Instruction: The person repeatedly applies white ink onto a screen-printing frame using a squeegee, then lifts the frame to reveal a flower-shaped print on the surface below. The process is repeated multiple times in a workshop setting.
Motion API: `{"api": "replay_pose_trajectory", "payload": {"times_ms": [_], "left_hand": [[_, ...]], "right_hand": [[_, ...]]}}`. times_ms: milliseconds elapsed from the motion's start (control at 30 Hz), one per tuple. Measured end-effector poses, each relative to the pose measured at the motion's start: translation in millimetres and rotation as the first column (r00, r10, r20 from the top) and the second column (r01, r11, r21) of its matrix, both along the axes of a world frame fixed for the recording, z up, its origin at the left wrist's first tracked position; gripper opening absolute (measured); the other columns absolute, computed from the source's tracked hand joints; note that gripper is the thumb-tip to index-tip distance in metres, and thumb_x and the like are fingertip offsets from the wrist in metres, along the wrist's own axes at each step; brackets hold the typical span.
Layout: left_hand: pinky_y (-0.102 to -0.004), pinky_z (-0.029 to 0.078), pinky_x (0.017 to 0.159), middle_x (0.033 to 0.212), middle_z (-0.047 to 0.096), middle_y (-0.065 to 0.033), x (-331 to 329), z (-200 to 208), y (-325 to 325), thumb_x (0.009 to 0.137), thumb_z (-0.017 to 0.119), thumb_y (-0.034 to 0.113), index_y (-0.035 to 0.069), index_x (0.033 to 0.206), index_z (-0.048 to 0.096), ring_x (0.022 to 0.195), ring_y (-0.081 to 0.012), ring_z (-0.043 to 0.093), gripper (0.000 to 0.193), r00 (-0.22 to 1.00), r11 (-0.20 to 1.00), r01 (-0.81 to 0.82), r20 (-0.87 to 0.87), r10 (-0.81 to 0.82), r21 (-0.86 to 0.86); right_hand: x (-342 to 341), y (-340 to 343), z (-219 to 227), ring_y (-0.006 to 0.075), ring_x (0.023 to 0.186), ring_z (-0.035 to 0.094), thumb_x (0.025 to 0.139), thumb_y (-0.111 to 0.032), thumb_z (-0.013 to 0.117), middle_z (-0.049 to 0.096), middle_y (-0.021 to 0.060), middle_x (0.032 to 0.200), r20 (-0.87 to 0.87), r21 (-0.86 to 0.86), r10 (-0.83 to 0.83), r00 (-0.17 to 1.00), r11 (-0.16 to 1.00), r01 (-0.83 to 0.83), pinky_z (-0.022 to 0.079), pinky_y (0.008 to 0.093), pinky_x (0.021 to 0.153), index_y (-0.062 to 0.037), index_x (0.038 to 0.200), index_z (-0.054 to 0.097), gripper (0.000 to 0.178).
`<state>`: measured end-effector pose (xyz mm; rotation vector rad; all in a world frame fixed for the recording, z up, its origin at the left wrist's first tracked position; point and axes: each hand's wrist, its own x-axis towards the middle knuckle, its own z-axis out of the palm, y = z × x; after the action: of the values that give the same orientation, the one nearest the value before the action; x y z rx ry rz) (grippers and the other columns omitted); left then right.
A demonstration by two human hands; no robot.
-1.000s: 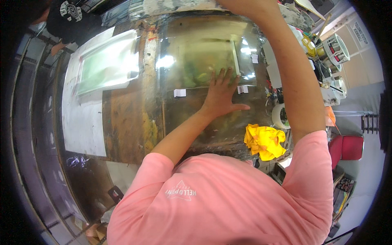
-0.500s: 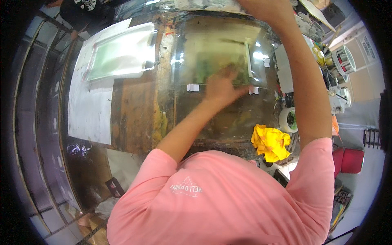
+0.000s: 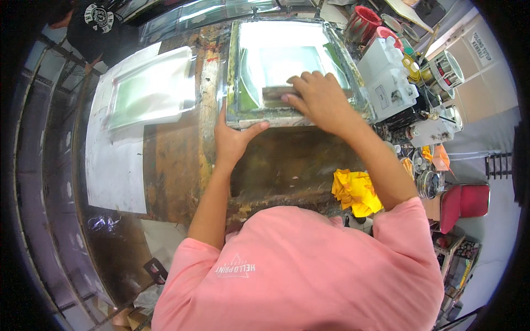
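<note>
Head view, from the left: a person in black point(image 3: 99, 33) is by the table's far left corner. White paper point(image 3: 116, 171) covers the left edge of the table point(image 3: 171, 165), with glossy clear sheeting point(image 3: 149, 88) lying over its far part; whether that is finished work cannot be told.

Right of it, the screen frame point(image 3: 287, 120) takes up the far middle of the table and looks lowered flat. At its near left corner is the left hand point(image 3: 234, 138), thumb stretched along the near bar, fingers beside the left bar; their grip underneath is hidden. The right hand point(image 3: 323, 99) is curled over the squeegee point(image 3: 276, 95), holding it on the pale mesh point(image 3: 281, 60) near the near bar. I judge the work to be partway: frame down, squeegee on the mesh, print area hidden beneath. How much of the pass is done or left does not show.

Along the table's right edge, white jugs point(image 3: 386, 80) crowd close to the frame, with a red tin point(image 3: 364, 25) beyond. A crumpled yellow cloth point(image 3: 356, 190) sits at the near right corner, below the right forearm.
</note>
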<state>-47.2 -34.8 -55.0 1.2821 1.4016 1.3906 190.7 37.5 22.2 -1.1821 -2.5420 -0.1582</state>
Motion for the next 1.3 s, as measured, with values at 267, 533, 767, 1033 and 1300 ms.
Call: {"api": "replay_pose_trajectory", "payload": {"times_ms": [267, 533, 767, 1033, 1300], "left_hand": [[-0.0516, 0.030, 0.116, 0.122, 0.063, -0.0149, -12.3, -41.1, -12.0, 0.052, 0.096, 0.073, 0.002, 0.148, 0.060, 0.124, -0.0313, 0.053, 0.125, 0.659, 0.981, -0.196, -0.742, 0.122, -0.012], [-0.0520, 0.025, 0.112, 0.124, 0.055, -0.0106, -15.6, -56.7, -14.1, 0.049, 0.092, 0.079, 0.006, 0.144, 0.065, 0.125, -0.0305, 0.045, 0.123, 0.586, 0.982, -0.185, -0.806, 0.079, -0.038], [-0.0515, 0.026, 0.111, 0.119, 0.056, -0.0098, -17.5, -55.1, -12.8, 0.048, 0.093, 0.078, 0.005, 0.145, 0.065, 0.119, -0.0296, 0.049, 0.125, 0.597, 0.990, -0.142, -0.796, 0.101, 0.019], [-0.0493, 0.031, 0.108, 0.113, 0.062, -0.0084, -18.5, -57.9, -12.9, 0.047, 0.096, 0.073, 0.007, 0.147, 0.064, 0.113, -0.0298, 0.052, 0.124, 0.619, 0.985, -0.155, -0.770, 0.156, 0.075], [-0.0431, 0.043, 0.096, 0.097, 0.067, -0.0088, -17.1, -64.1, -13.3, 0.055, 0.097, 0.068, -0.001, 0.155, 0.054, 0.099, -0.0290, 0.055, 0.128, 0.728, 0.982, -0.122, -0.660, 0.185, 0.141]], "right_hand": [[12.6, -8.6, -22.5, 0.0338, 0.102, 0.066, 0.097, -0.043, 0.071, 0.070, 0.0116, 0.111, -0.028, -0.261, 0.042, 0.999, 0.964, -0.048, 0.051, 0.0466, 0.087, -0.0088, 0.110, 0.078, 0.037], [11.5, -32.5, -61.8, 0.0336, 0.091, 0.070, 0.096, -0.047, 0.072, 0.071, 0.0104, 0.100, -0.060, -0.287, -0.004, 0.998, 0.958, -0.013, 0.058, 0.0468, 0.075, -0.0126, 0.113, 0.074, 0.038], [2.2, 47.5, -99.2, 0.0280, 0.095, 0.069, 0.095, -0.047, 0.072, 0.069, 0.0073, 0.103, -0.003, -0.092, -0.036, 0.999, 0.995, 0.035, 0.059, 0.0448, 0.075, -0.0148, 0.118, 0.075, 0.040], [-8.8, 241.0, -61.5, 0.0358, 0.093, 0.072, 0.099, -0.066, 0.062, 0.074, 0.0134, 0.099, 0.099, -0.224, 0.035, 0.994, 0.975, -0.012, 0.057, 0.0489, 0.078, -0.0123, 0.110, 0.075, 0.056], [-11.5, 215.2, -89.2, 0.0329, 0.092, 0.072, 0.100, -0.061, 0.061, 0.071, 0.0109, 0.097, 0.028, -0.066, 0.000, 1.000, 0.998, 0.002, 0.057, 0.0494, 0.074, -0.0164, 0.111, 0.074, 0.048]]}}
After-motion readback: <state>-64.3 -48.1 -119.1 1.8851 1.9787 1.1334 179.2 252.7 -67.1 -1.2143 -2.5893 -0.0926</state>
